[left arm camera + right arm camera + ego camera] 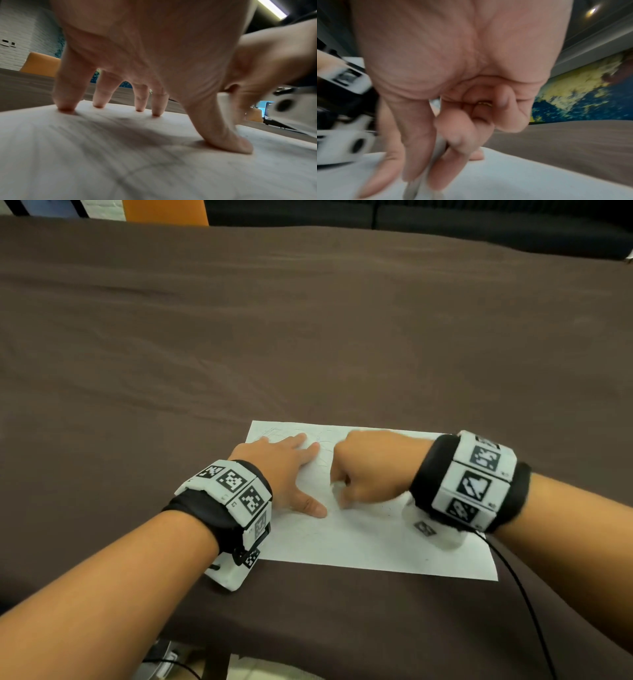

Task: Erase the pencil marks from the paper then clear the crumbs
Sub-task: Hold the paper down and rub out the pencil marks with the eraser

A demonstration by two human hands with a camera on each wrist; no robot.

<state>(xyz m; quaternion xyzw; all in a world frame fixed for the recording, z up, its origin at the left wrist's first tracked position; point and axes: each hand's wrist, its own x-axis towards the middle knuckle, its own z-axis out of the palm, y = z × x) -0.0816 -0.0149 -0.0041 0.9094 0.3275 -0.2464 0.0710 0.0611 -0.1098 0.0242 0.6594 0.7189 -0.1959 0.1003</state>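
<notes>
Fingers (66, 94) of left hand (281, 470): 4 spread straight plus thumb, all tips pressing the paper (376, 539), seen from under the palm only in left wrist view. Right hand (370, 470): a closed fist in head view; right wrist view shows thumb and 2 fingers pinching a white eraser (436, 151), its end on the sheet just right of the left thumb. Faint pencil marks (274, 433) lie beside the left fingertips. Paper lies on brown cloth (308, 337).
</notes>
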